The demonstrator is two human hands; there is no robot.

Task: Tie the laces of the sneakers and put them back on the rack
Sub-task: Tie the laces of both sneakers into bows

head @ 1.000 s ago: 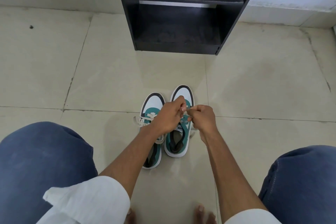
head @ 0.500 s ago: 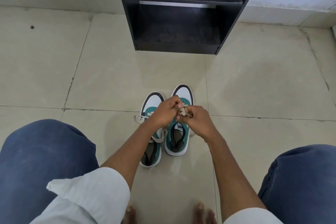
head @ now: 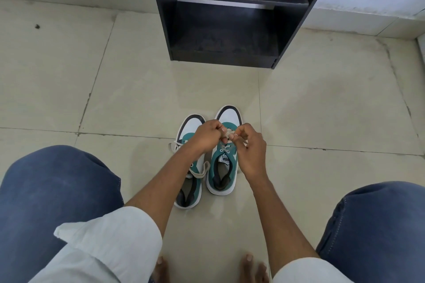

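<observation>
Two teal, white and black sneakers stand side by side on the floor, toes pointing away from me. The right sneaker (head: 224, 167) has its cream laces (head: 228, 133) pinched between both hands above the tongue. My left hand (head: 205, 136) and my right hand (head: 249, 147) meet over it, fingers closed on the lace strands. The left sneaker (head: 192, 179) lies partly under my left forearm, its loose laces trailing to both sides. The black rack (head: 230, 16) stands beyond the shoes, its shelves bare.
Beige floor tiles (head: 138, 87) spread around the shoes and rack. My knees in blue jeans frame the lower left (head: 53, 190) and lower right (head: 377, 225). My bare toes (head: 248, 262) show at the bottom edge. A white wall base runs behind the rack.
Both hands have shifted slightly forward over the right sneaker and drawn closer together, working the laces into a tighter bunch. The shoes have stayed in place.
</observation>
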